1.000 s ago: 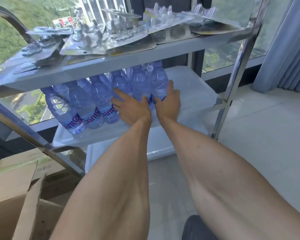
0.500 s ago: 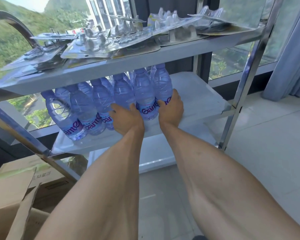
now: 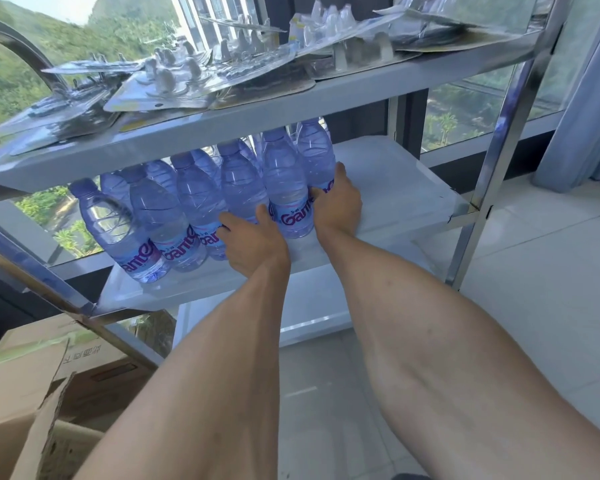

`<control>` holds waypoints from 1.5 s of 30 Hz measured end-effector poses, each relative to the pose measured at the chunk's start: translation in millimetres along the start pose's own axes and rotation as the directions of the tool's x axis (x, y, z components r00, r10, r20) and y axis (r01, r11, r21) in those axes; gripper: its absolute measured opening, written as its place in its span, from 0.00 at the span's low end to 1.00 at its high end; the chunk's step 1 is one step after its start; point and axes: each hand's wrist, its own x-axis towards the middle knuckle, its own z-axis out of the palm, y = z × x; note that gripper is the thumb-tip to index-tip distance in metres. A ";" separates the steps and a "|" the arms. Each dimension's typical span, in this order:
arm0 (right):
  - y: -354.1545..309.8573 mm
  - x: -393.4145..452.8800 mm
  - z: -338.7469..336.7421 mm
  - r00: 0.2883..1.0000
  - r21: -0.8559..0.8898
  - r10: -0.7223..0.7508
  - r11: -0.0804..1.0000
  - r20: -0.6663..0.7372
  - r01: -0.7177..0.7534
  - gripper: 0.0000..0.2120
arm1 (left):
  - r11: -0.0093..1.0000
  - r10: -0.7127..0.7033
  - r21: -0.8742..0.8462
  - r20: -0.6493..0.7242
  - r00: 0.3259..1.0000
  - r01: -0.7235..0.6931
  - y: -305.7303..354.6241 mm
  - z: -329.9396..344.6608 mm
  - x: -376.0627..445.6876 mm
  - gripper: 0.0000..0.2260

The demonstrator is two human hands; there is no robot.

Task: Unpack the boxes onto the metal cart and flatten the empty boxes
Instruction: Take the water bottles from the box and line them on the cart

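Cart (image 3: 492, 157): metal frame w/ three white shelves; left end & top cut off by frame edge, bottom shelf mostly hidden behind arms.
Top shelf (image 3: 243, 128): covered w/ clear blister packs (image 3: 187, 81), overlapping; contents hard to make out, glare on plastic.
Mid shelf (image 3: 395, 178): right half bare; left half holds bottles.
Boxes (image 3: 25, 403): brown cardboard, lower left on floor, flaps open; cut off by frame edge, inside not visible. Second box behind w/ printed text, partly hidden by cart leg.
Bottles (image 3: 194, 199): blue-tinted water bottles, upright, packed touching in rows on mid shelf; caps of rear ones hidden under top-shelf lip, exact count unclear. Leftmost one (image 3: 118, 233) tilted slightly, label only part readable.
Front-right bottle (image 3: 288, 199): upright at right end of group, betw. both hands, purple label facing cam.
Left hand (image 3: 253, 242): palm down, fingers bent against lower part of bottles just left of front-right bottle, thumb touching its label; not wrapped round anything. Fingertips hidden behind knuckles.
Right hand (image 3: 336, 202): flat against right side of end bottles, fingers reaching back along rear bottle; pressing, not closed round one. Fingertips partly hidden behind bottles.
Window (image 3: 32, 71): green hillside & bldgs beyond, blurred.
Curtain (image 3: 589, 98): grey-blue, far right, cut off.
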 end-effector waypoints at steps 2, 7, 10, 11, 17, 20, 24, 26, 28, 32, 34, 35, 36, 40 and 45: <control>3.3 2.0 3.3 1.000 -0.018 0.000 1.000 0.010 0.000 0.23 | 1.000 0.001 -0.013 -0.003 1.000 -0.001 0.2 0.4 -0.3 0.24; 1.7 1.5 8.6 0.999 -0.058 0.049 0.997 0.007 -0.048 0.31 | 1.000 -0.007 -0.015 -0.009 1.000 0.007 3.5 2.4 0.5 0.24; 0.1 1.5 10.6 0.998 -0.093 0.059 0.994 0.014 -0.057 0.31 | 1.000 -0.013 -0.021 0.010 1.000 0.014 3.6 3.2 2.9 0.24; 0.5 1.2 11.0 0.998 -0.101 0.058 0.993 0.011 -0.057 0.31 | 0.999 -0.014 -0.028 0.012 1.000 0.015 2.9 3.6 3.5 0.24; -0.7 1.4 18.4 0.998 -0.073 0.040 0.996 -0.038 -0.043 0.31 | 0.998 -0.036 -0.057 0.009 0.999 0.036 4.0 4.3 4.1 0.24; 2.7 5.0 19.3 0.999 -0.047 0.023 0.999 -0.036 -0.025 0.30 | 0.998 -0.038 -0.059 0.003 0.999 0.039 2.2 6.4 4.6 0.23; 6.6 11.8 19.7 1.000 -0.065 0.001 0.998 -0.024 -0.003 0.30 | 0.997 -0.043 -0.060 -0.012 0.999 0.042 1.1 9.4 4.4 0.24; 6.8 15.5 20.9 1.000 -0.071 -0.004 0.997 -0.026 0.002 0.30 | 0.998 -0.041 -0.056 -0.017 0.999 0.040 1.6 10.7 4.2 0.24; 7.4 18.9 22.8 1.000 -0.053 0.007 0.999 -0.016 -0.008 0.30 | 0.998 -0.041 -0.049 -0.013 0.999 0.040 1.4 11.8 4.9 0.24; 6.7 26.0 24.7 1.000 -0.067 0.025 0.997 -0.001 -0.025 0.30 | 0.998 -0.047 -0.034 -0.013 0.999 0.047 -0.5 13.2 7.2 0.24; 4.9 28.9 25.1 0.999 -0.053 0.040 0.998 0.024 -0.039 0.30 | 0.999 -0.041 -0.028 -0.010 0.999 0.040 -1.3 13.4 8.0 0.24; 4.5 27.9 24.3 0.998 -0.051 0.053 0.997 0.046 -0.050 0.31 | 0.999 -0.038 -0.023 -0.007 0.999 0.038 -1.6 13.0 8.4 0.24; 5.2 24.9 23.3 0.996 -0.067 0.059 0.996 0.064 -0.055 0.32 | 0.999 -0.036 -0.015 -0.004 0.999 0.036 -1.7 11.8 8.6 0.24; 10.1 -0.7 10.3 0.996 -0.117 0.049 0.992 0.072 -0.040 0.33 | 0.999 0.001 0.044 0.043 0.999 -0.003 -3.8 4.1 11.7 0.23; 1.2 -43.0 -9.3 0.997 -0.158 0.026 0.987 -0.067 -0.036 0.28 | 0.988 0.037 0.143 0.154 0.987 -0.059 -12.5 -10.4 9.2 0.23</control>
